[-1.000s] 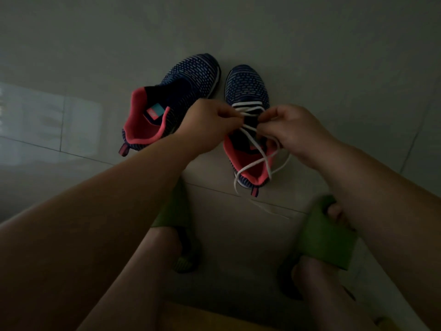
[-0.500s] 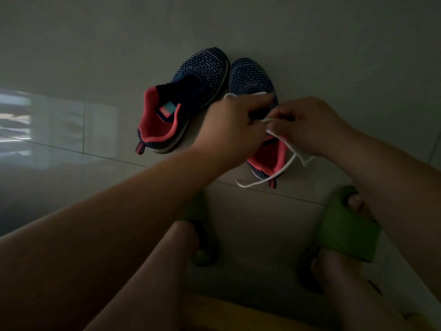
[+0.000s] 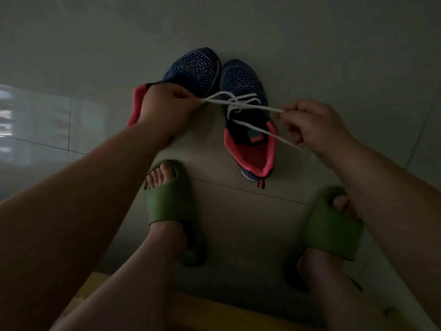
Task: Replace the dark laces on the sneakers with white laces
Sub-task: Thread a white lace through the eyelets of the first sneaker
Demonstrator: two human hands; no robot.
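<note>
Two hands' grip pinching white lace (image 3: 241, 106) ends: left hand (image 3: 164, 106) hides left sneaker (image 3: 193, 70); green slippers (image 3: 170, 199) near

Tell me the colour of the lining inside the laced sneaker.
Coral pink lining, seen in the head view.

Head camera looks steeply down, close above the tiled floor (image 3: 250, 223).
</note>
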